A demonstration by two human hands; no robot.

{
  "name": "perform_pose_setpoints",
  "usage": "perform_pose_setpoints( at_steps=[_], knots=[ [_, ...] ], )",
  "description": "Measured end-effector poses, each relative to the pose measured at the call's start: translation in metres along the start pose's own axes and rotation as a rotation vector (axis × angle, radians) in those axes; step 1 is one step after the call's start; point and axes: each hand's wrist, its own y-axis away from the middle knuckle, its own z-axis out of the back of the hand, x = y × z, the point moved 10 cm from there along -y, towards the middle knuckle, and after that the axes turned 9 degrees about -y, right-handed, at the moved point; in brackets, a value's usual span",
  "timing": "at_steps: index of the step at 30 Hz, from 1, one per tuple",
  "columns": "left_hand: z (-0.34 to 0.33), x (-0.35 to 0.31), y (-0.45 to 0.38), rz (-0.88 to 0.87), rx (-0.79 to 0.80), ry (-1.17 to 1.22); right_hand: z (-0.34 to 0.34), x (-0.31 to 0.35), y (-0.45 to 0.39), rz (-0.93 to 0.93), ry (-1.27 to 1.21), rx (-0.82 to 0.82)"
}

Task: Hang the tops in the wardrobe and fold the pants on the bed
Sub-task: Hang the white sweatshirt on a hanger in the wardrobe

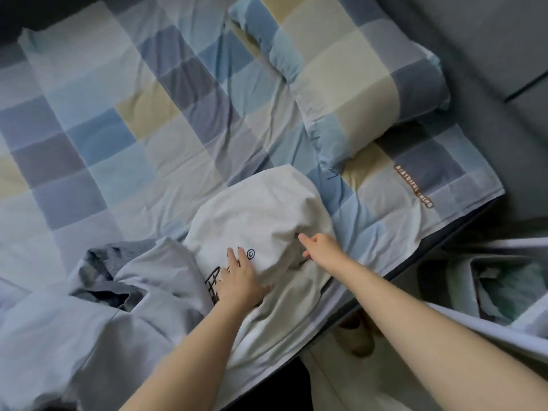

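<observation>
Head view | left hand point(241, 280) flat on white top point(261, 209) | right hand point(321, 247) pinching it | pillow point(355, 81) beyond

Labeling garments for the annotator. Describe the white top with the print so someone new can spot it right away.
Start at the checked bed sheet; the white top lies at its near edge, below the pillow. The left hand rests flat on it; the right hand grips it. Unlike the pale blue garment beside it, it carries dark printed lettering.
</observation>
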Motion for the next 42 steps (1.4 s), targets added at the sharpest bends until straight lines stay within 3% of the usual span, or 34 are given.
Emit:
perform_pose_setpoints(
  at_steps=[2,4,8,11,15,21,28,30,32,35,38,42],
  knots=[
    [-0.008,-0.003,-0.011,0.008,-0.047,0.023,-0.012,-0.002,-0.012,-0.005,-0.031,0.011],
    [-0.003,-0.002,-0.017,-0.027,-0.197,0.116,-0.025,-0.004,-0.019,0.011,0.006,0.014],
    [0.006,0.023,-0.008,0.143,-0.329,0.650,-0.041,-0.008,-0.013,-0.036,0.000,0.053],
    [0.023,0.023,0.022,0.194,-0.402,0.885,-0.047,-0.006,0.004,-0.194,-0.337,0.082],
    [0.064,-0.004,0.077,0.017,-0.452,1.079,-0.043,0.028,0.033,-0.193,-0.666,0.084],
    [0.128,-0.037,0.168,-0.194,-0.424,1.171,0.017,0.085,0.114,-0.014,-0.840,-0.151],
    [0.206,-0.043,0.273,-0.418,-0.421,1.141,0.067,0.154,0.242,0.174,-1.057,-0.099],
    [0.226,-0.046,0.303,-0.541,-0.344,1.212,0.082,0.168,0.279,0.227,-1.065,-0.124],
    [0.240,-0.035,0.321,-0.541,-0.286,1.312,0.100,0.180,0.316,0.301,-1.034,-0.165],
    [0.256,0.006,0.331,-0.380,-0.455,1.315,0.129,0.202,0.378,0.487,-0.849,-0.264],
    [0.267,0.017,0.334,-0.345,-0.512,1.091,0.151,0.226,0.445,0.676,-0.592,-0.394],
    [0.274,-0.008,0.351,-0.497,-0.466,0.816,0.167,0.238,0.528,0.799,-0.546,-0.494]
  ],
)
